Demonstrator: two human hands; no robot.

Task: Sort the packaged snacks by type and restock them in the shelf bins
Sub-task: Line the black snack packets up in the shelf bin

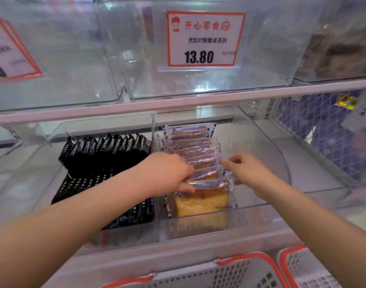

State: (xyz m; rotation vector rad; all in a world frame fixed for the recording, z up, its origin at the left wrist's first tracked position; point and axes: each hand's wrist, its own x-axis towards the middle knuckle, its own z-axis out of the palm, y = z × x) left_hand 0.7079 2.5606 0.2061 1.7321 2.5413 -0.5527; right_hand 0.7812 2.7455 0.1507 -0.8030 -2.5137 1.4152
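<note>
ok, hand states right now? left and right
Left hand: holding the front bread packet at its left edge.
Right hand: pinching the same packet's right edge.

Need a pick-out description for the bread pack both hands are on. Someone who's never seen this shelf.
Find the price sign reading 13.80; the clear bin below it holds a row of upright bread packs. Take the frontmost bread pack, its top edge pinched by the left hand and right hand. Only it shows a full golden face, unlike the black packs to its left.

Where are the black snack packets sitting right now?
In the head view, the black snack packets stand in rows in the clear bin on the lower shelf, left of the bin of bread packets under both hands.
</note>
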